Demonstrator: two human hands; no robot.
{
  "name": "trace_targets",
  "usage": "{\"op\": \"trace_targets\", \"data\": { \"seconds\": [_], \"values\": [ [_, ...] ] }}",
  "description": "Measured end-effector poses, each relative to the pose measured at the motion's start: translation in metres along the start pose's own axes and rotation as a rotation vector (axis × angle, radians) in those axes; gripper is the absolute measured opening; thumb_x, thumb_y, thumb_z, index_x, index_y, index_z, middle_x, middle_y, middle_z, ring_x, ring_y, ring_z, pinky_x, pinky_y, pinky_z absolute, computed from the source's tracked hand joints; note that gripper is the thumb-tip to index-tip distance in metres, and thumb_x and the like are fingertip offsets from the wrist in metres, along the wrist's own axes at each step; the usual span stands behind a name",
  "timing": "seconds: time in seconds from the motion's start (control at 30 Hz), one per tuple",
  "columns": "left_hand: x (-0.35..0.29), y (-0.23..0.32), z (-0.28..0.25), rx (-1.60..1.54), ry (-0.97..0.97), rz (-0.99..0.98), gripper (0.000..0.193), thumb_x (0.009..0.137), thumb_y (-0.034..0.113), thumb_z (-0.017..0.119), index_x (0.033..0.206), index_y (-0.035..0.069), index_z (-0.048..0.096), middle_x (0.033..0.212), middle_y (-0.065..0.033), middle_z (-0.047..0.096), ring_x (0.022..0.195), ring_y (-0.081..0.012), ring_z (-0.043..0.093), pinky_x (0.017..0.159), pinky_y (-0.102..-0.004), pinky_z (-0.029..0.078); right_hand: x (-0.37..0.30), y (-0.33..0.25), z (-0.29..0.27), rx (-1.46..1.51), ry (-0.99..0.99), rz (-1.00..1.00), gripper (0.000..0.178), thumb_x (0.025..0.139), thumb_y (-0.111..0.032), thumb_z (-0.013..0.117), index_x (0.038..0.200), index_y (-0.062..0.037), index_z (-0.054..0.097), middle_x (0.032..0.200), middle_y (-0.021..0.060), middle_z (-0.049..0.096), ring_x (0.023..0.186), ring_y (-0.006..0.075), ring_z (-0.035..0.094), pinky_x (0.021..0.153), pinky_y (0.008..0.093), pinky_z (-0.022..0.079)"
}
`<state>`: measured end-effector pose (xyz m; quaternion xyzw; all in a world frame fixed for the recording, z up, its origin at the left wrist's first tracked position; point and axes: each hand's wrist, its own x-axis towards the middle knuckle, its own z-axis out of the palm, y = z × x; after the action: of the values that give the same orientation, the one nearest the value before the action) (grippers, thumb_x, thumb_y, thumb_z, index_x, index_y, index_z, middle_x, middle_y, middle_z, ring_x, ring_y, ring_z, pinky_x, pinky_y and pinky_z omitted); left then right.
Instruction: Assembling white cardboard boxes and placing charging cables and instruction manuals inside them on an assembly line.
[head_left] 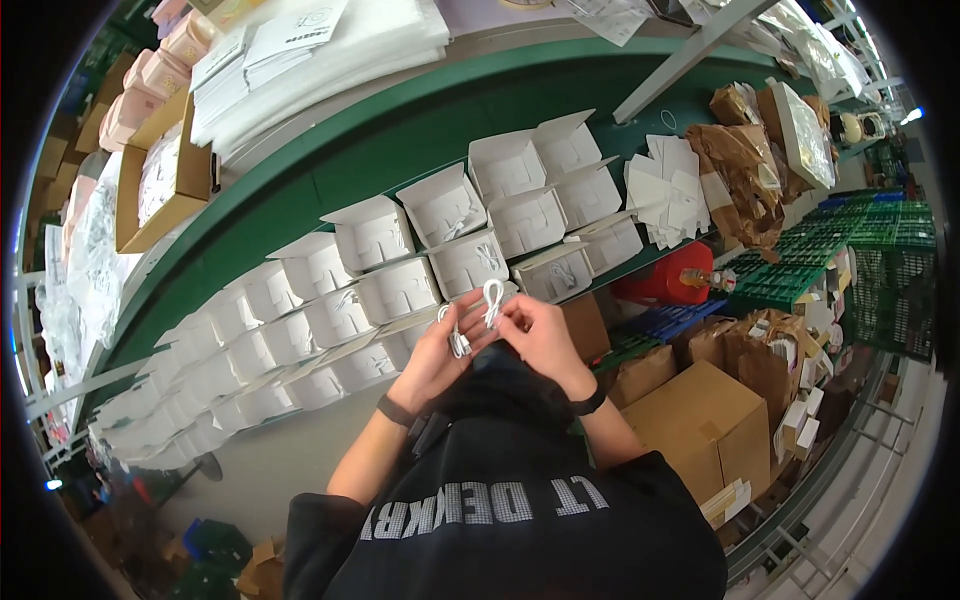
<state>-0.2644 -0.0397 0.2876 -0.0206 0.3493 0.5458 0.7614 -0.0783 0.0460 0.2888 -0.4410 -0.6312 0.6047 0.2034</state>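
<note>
In front of my body both hands are raised over the near edge of a row of open white boxes. A bundled white cable lies in the palm of my left hand, its thumb and fingers curled around it. Between the fingertips of my right hand is a second looped white cable, its loop standing up beside my left fingers. Just beyond, a white box has a coiled cable inside. Another cable rests in the box to its right.
Rows of white boxes cover the green table toward the left. Flat white cards and crumpled brown paper lie at the right. A red container and a large cardboard box stand on my right. A raised shelf runs behind.
</note>
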Motion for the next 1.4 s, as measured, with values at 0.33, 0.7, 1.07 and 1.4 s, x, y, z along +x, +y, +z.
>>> {"op": "trace_targets", "data": {
  "seconds": [0.33,0.7,1.07,1.4],
  "values": [
    [-0.007,-0.027,-0.031,0.358,0.058,-0.119,0.053,0.116,0.041,0.034,0.153,0.004,0.046,0.147,-0.01,0.058,0.13,-0.0208,0.058,0.113,-0.0385,0.046,0.005,-0.032,-0.022,-0.387,-0.207,0.025,0.025,0.094,-0.02,0.073,0.101,0.0029,0.068,0.079,0.0209,0.071,0.069,0.0313,0.071,0.065,0.0412,0.054],
    [0.066,-0.088,-0.089,1.837,0.024,0.387,0.055,0.107,0.035,0.052,0.148,0.0,0.048,0.14,-0.0211,0.061,0.128,-0.036,0.061,0.111,-0.0418,0.047,0.074,-0.062,-0.071,-0.693,-0.131,-0.017,0.025,0.089,-0.023,0.071,0.095,0.0006,0.071,0.084,0.0217,0.072,0.081,0.0405,0.071,0.072,0.0466,0.056],
    [0.171,-0.162,-0.135,2.308,0.538,0.507,0.027,0.096,0.016,0.057,0.114,0.0,0.07,0.112,-0.0183,0.071,0.1,-0.0367,0.073,0.08,-0.0461,0.059,0.259,0.04,-0.109,-1.244,0.205,-0.286,0.032,0.089,-0.027,0.073,0.106,-0.0006,0.073,0.087,0.022,0.074,0.081,0.0415,0.071,0.074,0.0509,0.056],
    [0.193,-0.164,-0.157,2.328,0.488,0.521,0.023,0.097,0.015,0.055,0.115,0.003,0.065,0.098,-0.0142,0.07,0.082,-0.0295,0.075,0.057,-0.0401,0.059,0.106,0.005,-0.108,-0.423,0.111,-0.036,0.027,0.101,-0.016,0.067,0.12,0.003,0.07,0.087,0.0066,0.073,0.081,0.0123,0.069,0.075,0.0284,0.055]
  ]
}}
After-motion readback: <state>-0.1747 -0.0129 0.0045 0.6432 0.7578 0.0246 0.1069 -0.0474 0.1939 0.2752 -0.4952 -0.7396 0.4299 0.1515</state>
